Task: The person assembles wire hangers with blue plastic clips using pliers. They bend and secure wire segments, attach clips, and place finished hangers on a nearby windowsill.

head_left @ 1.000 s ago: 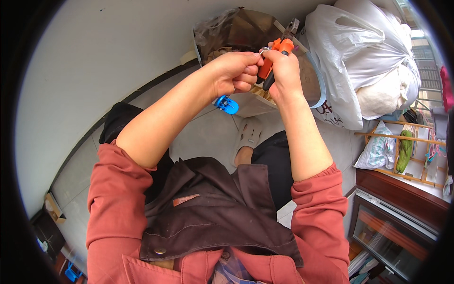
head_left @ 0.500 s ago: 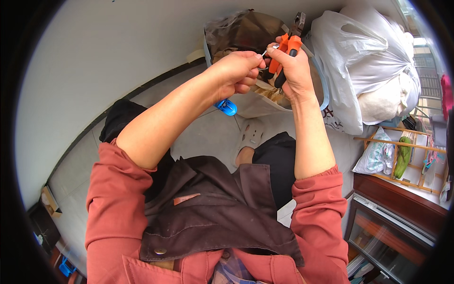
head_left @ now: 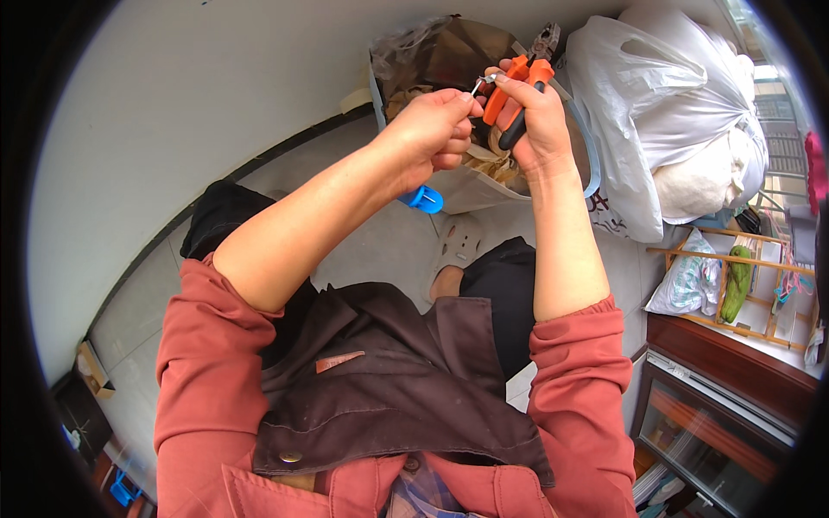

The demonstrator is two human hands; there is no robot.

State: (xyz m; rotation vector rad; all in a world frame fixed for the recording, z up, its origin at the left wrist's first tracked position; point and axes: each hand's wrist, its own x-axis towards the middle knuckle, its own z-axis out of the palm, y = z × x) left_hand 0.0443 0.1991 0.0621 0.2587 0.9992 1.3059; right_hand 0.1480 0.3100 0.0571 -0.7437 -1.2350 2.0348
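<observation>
Pliers (head_left: 515, 102) with orange and black handles rest in my right hand (head_left: 540, 121); their metal jaws point up and away from me, and the handles are spread. The thumb and forefinger of that hand also pinch a small silvery piece (head_left: 490, 78). Close on its left, my left hand (head_left: 436, 128) has thumb and forefinger closed on a thin whitish rod (head_left: 476, 87) reaching toward the silvery piece. Whether the two touch, I cannot tell. Below my left wrist shows a blue plastic piece (head_left: 425, 199) with a thin pin across it, partly hidden by the wrist.
Under my hands stands a large open bag (head_left: 492, 186) with brown paper-like stuff inside. To its right is a full white plastic bag (head_left: 639, 95). A wooden rack (head_left: 734, 259) holds a green vegetable (head_left: 737, 283). A white wall (head_left: 199, 95) rises at the left.
The pliers have turned a little and their handles are spread wider. The thin rod now shows more clearly between my hands. The blue piece has shifted slightly right and tilted.
</observation>
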